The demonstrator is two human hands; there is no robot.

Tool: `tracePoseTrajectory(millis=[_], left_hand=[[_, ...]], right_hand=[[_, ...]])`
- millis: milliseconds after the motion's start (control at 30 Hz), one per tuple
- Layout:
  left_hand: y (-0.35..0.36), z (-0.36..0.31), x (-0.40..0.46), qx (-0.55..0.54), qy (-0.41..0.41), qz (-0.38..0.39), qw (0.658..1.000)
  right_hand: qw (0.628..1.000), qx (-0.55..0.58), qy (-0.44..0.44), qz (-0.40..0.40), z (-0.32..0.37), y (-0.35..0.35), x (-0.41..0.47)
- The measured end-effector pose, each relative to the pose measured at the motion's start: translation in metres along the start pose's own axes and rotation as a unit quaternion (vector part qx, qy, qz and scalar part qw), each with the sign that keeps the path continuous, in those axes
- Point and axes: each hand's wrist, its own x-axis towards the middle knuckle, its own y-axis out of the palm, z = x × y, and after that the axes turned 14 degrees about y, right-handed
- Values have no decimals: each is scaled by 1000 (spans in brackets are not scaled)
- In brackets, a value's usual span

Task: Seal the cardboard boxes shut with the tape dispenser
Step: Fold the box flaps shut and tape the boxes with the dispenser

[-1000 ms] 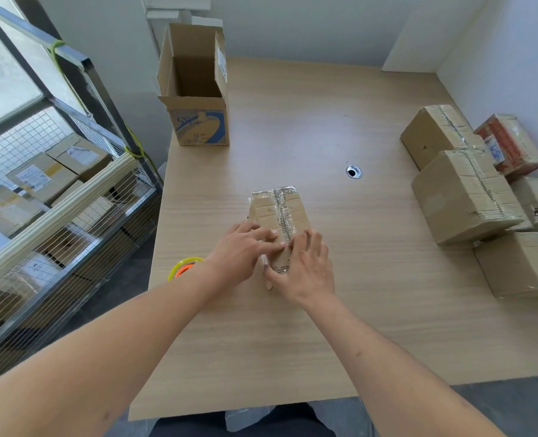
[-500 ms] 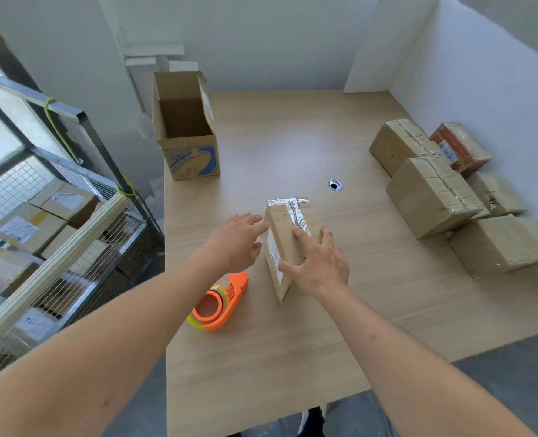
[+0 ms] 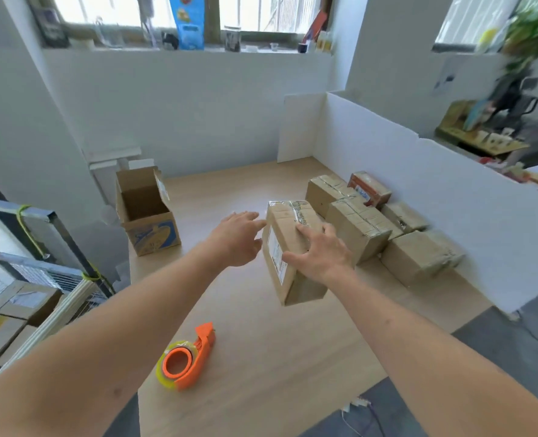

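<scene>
1. Far to the outside of our left fingers: metal wire rack (image 3: 34,279) holding labelled parcels. We see no risk there unless an elbow swings wide into it.
2. Beyond and outside the left fingertips: open brown cardboard box with a blue-and-yellow print (image 3: 146,212), flaps up, still unsealed. We judge it the next job; a careless left reach could knock it over, since it looks empty and light.
3. Well back toward our left forearm, nearer us than either hand: orange plastic tape dispenser with its clear tape roll (image 3: 185,357), lying on the light wood table (image 3: 261,357), touched by neither hand. A dropped box or a dragged forearm could knock it off the near edge.
4. Left hand (image 3: 236,238): fingers spread, empty, tips just beside the box's left face; we cannot tell if they touch it.
5. Right hand (image 3: 319,252): fingers splayed over the top of the small taped brown cardboard box with a white label (image 3: 288,257), thumb on the label side, gripping it. It looks lifted and tilted. A one-handed top grip could slip on the glossy tape.
6. Just outside the right fingers: stack of sealed brown cardboard boxes (image 3: 362,228) against the white partition wall (image 3: 419,190). Setting the held box down hard could shove or topple the stack.
</scene>
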Motion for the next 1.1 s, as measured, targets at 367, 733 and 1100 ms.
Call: tracePoseTrajectory(millis=[367, 733, 1100], left_hand=[[-25, -136, 72, -7, 36, -39, 999], [0, -265, 135, -7, 40, -60, 997], [57, -270, 209, -15, 15, 13, 1000]], right_hand=[[999, 10, 8, -43, -131, -100, 3], [999, -1, 4, -33, -271, -139, 26], [1000, 3, 16, 22, -316, -105, 99]])
